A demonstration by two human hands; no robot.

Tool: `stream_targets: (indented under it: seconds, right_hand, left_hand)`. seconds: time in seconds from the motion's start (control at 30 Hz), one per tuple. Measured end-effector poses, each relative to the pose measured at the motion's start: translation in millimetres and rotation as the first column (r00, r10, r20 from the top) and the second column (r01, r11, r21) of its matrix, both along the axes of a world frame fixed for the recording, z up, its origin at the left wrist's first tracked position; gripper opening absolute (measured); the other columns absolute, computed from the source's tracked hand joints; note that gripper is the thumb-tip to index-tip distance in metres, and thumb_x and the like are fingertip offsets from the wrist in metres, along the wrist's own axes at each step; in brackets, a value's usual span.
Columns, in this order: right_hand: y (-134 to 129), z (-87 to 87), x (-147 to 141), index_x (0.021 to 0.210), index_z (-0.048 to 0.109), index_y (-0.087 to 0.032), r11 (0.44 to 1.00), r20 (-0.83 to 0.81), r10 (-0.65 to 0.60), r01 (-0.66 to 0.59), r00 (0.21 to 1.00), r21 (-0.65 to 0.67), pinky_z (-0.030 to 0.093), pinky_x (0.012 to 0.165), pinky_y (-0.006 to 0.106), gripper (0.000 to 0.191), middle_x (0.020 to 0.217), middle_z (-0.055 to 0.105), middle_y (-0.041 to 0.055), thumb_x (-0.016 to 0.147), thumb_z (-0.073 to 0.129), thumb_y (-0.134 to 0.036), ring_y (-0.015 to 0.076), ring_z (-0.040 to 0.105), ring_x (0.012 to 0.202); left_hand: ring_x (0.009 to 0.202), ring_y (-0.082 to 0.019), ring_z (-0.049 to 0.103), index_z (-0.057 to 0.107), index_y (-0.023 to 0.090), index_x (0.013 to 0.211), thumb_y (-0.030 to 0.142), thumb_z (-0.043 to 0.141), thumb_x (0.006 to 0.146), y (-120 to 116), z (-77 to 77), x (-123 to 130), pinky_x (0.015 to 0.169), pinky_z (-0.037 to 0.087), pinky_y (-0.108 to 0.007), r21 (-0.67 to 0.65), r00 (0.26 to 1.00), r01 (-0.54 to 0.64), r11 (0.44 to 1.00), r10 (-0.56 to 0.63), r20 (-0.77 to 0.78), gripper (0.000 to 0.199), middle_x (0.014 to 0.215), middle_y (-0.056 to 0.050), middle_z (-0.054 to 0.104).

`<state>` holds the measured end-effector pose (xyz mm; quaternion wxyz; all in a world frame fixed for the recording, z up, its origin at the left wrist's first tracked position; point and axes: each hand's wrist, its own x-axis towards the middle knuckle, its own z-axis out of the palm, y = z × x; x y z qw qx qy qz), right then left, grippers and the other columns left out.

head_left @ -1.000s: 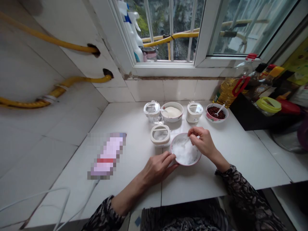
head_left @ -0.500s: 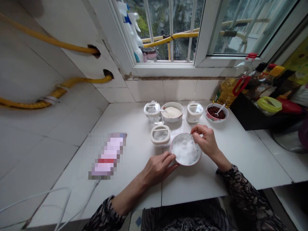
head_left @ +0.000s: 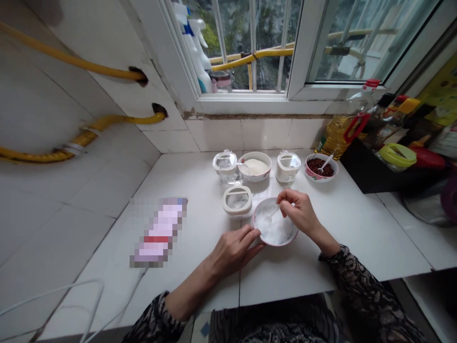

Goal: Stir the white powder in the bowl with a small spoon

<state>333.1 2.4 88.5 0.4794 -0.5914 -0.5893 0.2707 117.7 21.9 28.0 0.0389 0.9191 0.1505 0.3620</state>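
A small bowl (head_left: 282, 244) with a pinkish rim stands on the white tiled counter and holds a white, grainy substance (head_left: 276, 232). My left hand (head_left: 237, 245) grips its left edge, thumb low and fingers at the rim. Over the bowl's right side, my right hand (head_left: 298, 209) pinches the handle of a small pale spoon (head_left: 272, 215), whose tip is in the white substance. Just left of the bowl is a clear jar with a cream-framed lid (head_left: 237, 200), some white matter inside.
Behind are two more lidded jars (head_left: 225, 163) (head_left: 287, 166), a bowl of off-white grains (head_left: 254, 166) and a bowl of dark red bits with a spoon (head_left: 320, 169). An oil bottle (head_left: 339, 131) and a black condiment box (head_left: 367, 166) stand right. A blurred-out phone-like object (head_left: 160, 231) lies left.
My right hand has shifted slightly left over the bowl, carrying the spoon left through the white substance. My left hand keeps its place on the bowl.
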Motion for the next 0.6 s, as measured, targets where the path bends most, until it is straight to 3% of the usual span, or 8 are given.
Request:
stream_targets:
  seconds: [0.3,0.6]
  right_hand:
    - [6,1.3,12,0.06,0.06,-0.018,0.992,-0.355,-0.089,0.05,0.931,-0.116,0.035,0.045,0.023,0.01,0.04,0.05,-0.0052,0.062,0.051,-0.023,0.0095,0.043,0.039]
    - [11,0.5,14,0.067,0.061,-0.018,0.995,-0.466,-0.077,0.039,0.882,-0.091,0.043,0.055,0.026,0.008,0.043,0.057,-0.0038,0.067,0.056,-0.024,0.011,0.05,0.045]
  left_hand:
    - [0.062,-0.014,0.063,0.051,0.014,0.107,0.029,0.045,0.1,0,0.0,-1,0.051,0.05,-0.022,0.008,1.0,0.0,1.0,0.0,0.0,0.017,0.081,-0.005,0.065]
    - [0.061,-0.013,0.062,0.051,0.015,0.105,0.03,0.045,0.101,0,-1.2,1,0.05,0.049,-0.021,0.012,1.0,-0.001,1.0,0.001,0.01,0.017,0.08,-0.004,0.064]
